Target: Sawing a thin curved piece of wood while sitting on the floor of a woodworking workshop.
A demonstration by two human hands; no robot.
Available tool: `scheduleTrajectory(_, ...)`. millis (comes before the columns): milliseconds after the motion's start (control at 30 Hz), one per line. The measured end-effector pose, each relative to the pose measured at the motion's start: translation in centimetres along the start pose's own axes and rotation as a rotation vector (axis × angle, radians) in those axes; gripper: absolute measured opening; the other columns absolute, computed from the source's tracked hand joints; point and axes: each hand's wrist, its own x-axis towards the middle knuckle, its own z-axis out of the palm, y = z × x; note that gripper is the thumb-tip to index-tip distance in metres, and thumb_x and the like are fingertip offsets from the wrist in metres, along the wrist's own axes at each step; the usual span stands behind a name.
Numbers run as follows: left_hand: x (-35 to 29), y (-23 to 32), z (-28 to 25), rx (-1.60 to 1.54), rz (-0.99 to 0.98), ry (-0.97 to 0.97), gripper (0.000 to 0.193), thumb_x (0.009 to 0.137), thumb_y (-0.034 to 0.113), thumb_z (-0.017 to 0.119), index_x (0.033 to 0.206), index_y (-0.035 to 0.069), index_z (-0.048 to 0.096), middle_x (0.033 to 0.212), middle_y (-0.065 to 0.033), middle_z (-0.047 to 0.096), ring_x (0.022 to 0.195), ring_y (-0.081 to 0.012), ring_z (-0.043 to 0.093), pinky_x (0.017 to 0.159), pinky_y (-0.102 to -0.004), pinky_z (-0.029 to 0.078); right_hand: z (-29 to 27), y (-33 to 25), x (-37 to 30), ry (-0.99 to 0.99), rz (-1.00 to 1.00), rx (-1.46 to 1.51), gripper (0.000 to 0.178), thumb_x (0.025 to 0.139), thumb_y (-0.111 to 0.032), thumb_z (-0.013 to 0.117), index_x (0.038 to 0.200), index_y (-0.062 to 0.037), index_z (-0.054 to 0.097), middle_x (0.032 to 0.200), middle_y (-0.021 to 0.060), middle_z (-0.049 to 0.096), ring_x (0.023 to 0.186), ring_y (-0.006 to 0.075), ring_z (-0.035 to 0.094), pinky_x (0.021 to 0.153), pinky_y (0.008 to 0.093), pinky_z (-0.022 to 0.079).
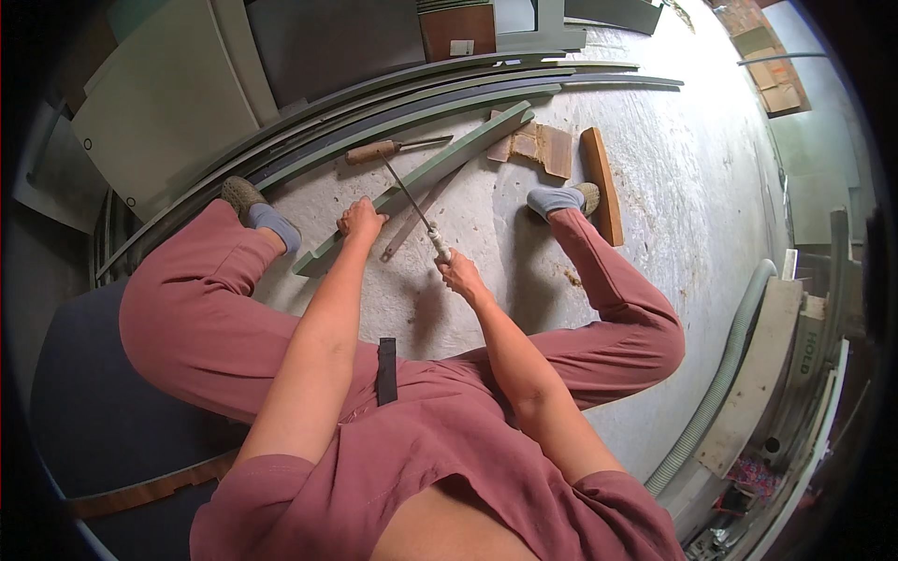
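My right hand (pixel 458 273) is closed around the pale, wrapped-looking handle (pixel 439 243) of a long thin metal tool. Its dark, slender shaft (pixel 407 194) slants up and to the left, crossing over a long green board (pixel 449 166); whether it touches the board I cannot tell. Gripping the near part of this board, my left hand (pixel 361 222) has its fingers bent over the edge. Beyond the board lies another hand tool with a wooden handle (pixel 372 152) and a narrow dark shaft. A flat, narrow brownish strip (pixel 416 224) sticks out beneath the board.
Several long strips (pixel 374 117) run along the far left, before leaning panels (pixel 173 107). Wooden pieces (pixel 538 150) lie past the board's far end. A wooden bar (pixel 603 187) rests beside my right foot (pixel 561 199). A ribbed hose (pixel 720 383) and boards stand at right.
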Motion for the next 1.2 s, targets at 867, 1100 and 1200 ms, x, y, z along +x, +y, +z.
scheduleTrajectory(867,-0.3,0.2,-0.7,-0.016,-0.010,-0.018,0.042,0.071,0.033,0.071,0.100,0.006,0.058,0.103,-0.0138,0.061,0.099,-0.0298,0.057,0.085,-0.0412,0.043,0.0,-0.2,0.0,0.005,-0.003,0.016,0.017,0.081,-0.022,0.053,0.089,-0.0072,0.053,0.062,0.0050,0.054,0.052,0.0143,0.053,0.050,0.0303,0.045)
scheduleTrajectory(1100,0.1,-0.3,-0.8,-0.027,0.005,-0.026,0.042,0.070,0.034,0.071,0.100,0.006,0.059,0.102,-0.0143,0.062,0.099,-0.0308,0.057,0.084,-0.0410,0.043,-0.2,-1.3,-0.4,-0.015,-0.021,0.027,0.020,0.082,-0.023,0.053,0.093,-0.0064,0.051,0.075,0.0146,0.057,0.070,0.0279,0.055,0.063,0.0388,0.043)
scheduleTrajectory(1200,-0.1,0.0,-0.5,-0.013,-0.018,-0.030,0.042,0.070,0.034,0.071,0.100,0.007,0.059,0.102,-0.0142,0.062,0.099,-0.0306,0.057,0.084,-0.0408,0.043,-1.0,-1.3,-0.6,-0.033,0.034,-0.017,0.026,0.082,-0.027,0.054,0.097,-0.0066,0.050,0.086,0.0231,0.060,0.084,0.0405,0.057,0.072,0.0461,0.043)
